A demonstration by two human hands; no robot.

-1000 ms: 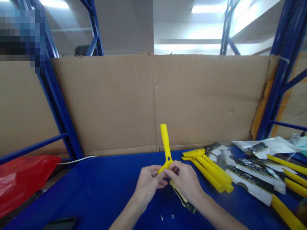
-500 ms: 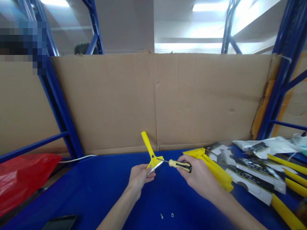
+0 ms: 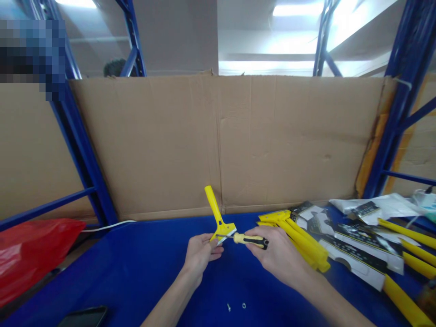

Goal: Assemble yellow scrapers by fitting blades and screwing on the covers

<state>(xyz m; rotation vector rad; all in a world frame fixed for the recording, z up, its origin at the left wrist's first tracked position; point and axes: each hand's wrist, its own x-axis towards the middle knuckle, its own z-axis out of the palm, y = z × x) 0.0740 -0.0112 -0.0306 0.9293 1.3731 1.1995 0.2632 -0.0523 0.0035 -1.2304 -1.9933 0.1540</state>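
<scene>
A yellow scraper (image 3: 214, 205) with a metal blade edge is gripped at its head by my left hand (image 3: 200, 254), its handle tilting up and away. My right hand (image 3: 272, 250) is closed around a screwdriver (image 3: 250, 240) with a cream-and-black handle. The screwdriver's shaft lies across the scraper's head, its tip near the left side of it; whether it sits in a screw is too small to tell. Nearer to me on the blue table lie a small screw (image 3: 229, 307) and a nut (image 3: 244, 305), apart from both hands.
Several yellow scrapers (image 3: 299, 238) lie right of my right hand, beside black-and-white packaging (image 3: 357, 261). A red plastic bag (image 3: 37, 254) and a dark phone-like object (image 3: 83, 316) are at left. A cardboard panel (image 3: 163, 145) stands behind the blue table (image 3: 143, 259).
The screwdriver tip has shifted left and down across the scraper's head, from its right side toward its left. The scraper has moved slightly right in my left hand.
</scene>
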